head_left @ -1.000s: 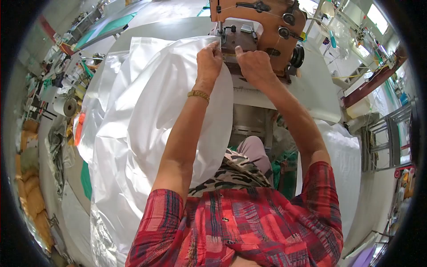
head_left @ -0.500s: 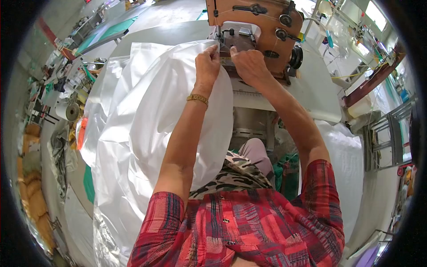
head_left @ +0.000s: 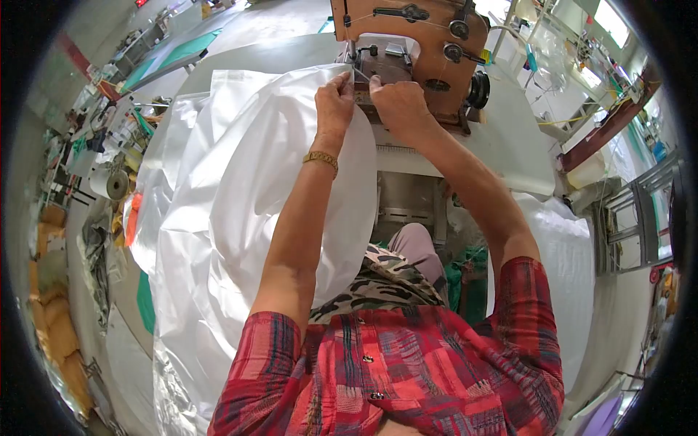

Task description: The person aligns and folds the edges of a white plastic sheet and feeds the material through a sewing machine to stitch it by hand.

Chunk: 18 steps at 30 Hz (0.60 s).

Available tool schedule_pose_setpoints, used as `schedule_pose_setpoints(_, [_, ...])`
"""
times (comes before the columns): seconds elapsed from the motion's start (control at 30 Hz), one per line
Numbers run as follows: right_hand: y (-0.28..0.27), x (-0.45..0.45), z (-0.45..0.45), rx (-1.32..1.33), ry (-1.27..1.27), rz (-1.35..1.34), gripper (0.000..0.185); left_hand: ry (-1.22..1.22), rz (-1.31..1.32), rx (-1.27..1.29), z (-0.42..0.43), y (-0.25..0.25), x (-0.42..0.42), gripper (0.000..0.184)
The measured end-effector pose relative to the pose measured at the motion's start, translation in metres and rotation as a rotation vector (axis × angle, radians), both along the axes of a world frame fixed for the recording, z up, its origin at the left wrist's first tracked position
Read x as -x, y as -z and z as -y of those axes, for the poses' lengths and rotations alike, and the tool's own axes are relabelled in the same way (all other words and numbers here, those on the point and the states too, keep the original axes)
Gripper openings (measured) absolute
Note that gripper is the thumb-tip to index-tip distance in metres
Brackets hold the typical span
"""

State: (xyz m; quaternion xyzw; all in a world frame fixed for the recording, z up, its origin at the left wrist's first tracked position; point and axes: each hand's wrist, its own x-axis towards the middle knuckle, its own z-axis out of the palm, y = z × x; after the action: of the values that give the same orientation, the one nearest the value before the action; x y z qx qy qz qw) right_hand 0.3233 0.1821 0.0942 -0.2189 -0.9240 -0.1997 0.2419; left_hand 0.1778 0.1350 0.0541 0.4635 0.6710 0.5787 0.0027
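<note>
head view: hands (head_left: 334,107) at white sheet (head_left: 247,160); ruler (head_left: 394,148) marks illegibly small.

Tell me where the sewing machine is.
In the head view, the sewing machine stands at the top, right of centre, just beyond the right hand, with the white sheet to its left.

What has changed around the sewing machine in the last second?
The right hand moved leftward, closer to the left hand; whether it took hold of anything is unclear. The left hand still pinches the edge of the white sheet at the sewing machine.
</note>
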Motion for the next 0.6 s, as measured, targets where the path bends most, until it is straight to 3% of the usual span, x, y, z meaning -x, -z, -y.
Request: schedule_pose_setpoints(0.6, [0.015, -0.001, -0.003, -0.001, 0.042, -0.012, 0.046, 0.016, 0.017, -0.024, -0.003, 0.005, 0.004, 0.025])
